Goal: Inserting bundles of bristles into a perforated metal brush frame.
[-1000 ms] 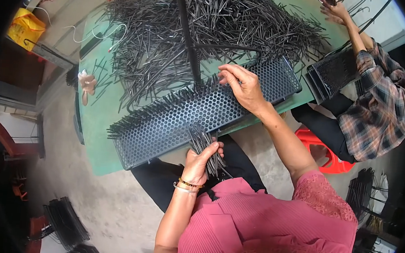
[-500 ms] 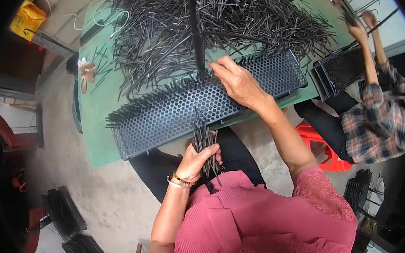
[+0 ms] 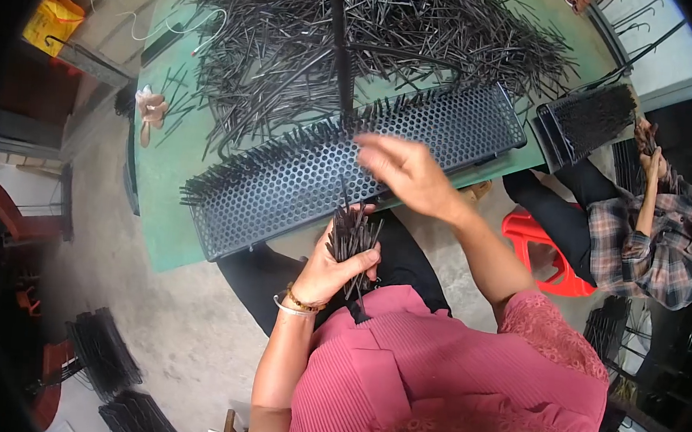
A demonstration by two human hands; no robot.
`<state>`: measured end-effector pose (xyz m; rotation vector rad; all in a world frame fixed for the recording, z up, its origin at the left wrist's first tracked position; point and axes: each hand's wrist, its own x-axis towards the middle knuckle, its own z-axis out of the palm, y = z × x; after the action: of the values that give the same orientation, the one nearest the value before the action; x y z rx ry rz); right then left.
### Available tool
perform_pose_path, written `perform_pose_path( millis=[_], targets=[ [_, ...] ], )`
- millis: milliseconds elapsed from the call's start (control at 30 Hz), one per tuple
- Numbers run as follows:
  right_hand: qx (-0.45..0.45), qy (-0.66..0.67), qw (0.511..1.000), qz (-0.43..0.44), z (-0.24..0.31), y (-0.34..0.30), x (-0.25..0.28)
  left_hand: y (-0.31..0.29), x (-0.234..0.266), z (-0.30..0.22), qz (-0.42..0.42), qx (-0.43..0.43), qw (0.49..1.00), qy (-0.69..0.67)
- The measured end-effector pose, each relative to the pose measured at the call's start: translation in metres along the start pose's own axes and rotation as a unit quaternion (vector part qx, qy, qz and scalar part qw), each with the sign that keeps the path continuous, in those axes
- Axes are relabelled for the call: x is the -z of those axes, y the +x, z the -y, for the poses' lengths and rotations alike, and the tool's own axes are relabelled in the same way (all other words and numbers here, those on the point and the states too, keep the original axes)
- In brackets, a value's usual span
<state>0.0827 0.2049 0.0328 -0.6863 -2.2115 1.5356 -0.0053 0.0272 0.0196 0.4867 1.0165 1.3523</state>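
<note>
A bundle of thin black sticks (image 3: pixel 352 245) stands in my left hand (image 3: pixel 329 276), whose fingers and thumb wrap round it just above my lap. My right hand (image 3: pixel 414 177) is over the middle of a long black perforated tray (image 3: pixel 282 197). Its fingertips point left and are smeared by motion, so I cannot make out whether they hold a stick. Many sticks (image 3: pixel 266 153) stand close together in the holes along the tray's far side. The near rows of holes are bare.
A big heap of loose black sticks (image 3: pixel 279 32) covers the green table (image 3: pixel 162 234) behind the tray. A dark upright post (image 3: pixel 339 45) rises mid-table. At right, a co-worker (image 3: pixel 645 239) sits on a red stool (image 3: pixel 550 256) beside another tray (image 3: pixel 585 121) filled with sticks.
My right hand has drawn back slightly toward me from the tray's far rows. My left hand has turned a little with the bundle. The co-worker's hands have come down from beyond their tray.
</note>
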Motion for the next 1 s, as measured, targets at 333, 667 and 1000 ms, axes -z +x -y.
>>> perform_pose_path(
  millis=[333, 667, 1000],
  targets=[
    [-0.089, 0.201, 0.963, 0.154, -0.019, -0.009, -0.021, 0.009, 0.01, 0.012, 0.036, 0.079, 0.995, -0.045],
    [0.182, 0.022, 0.965, 0.19, -0.031, -0.011, -0.035, -0.018, 0.034, -0.006, -0.009, 0.085, 0.99, -0.109],
    [0.3, -0.15, 0.941, 0.043, -0.029, -0.026, -0.071, -0.04, 0.032, -0.02, -0.102, 0.095, 0.985, -0.104]
  ],
)
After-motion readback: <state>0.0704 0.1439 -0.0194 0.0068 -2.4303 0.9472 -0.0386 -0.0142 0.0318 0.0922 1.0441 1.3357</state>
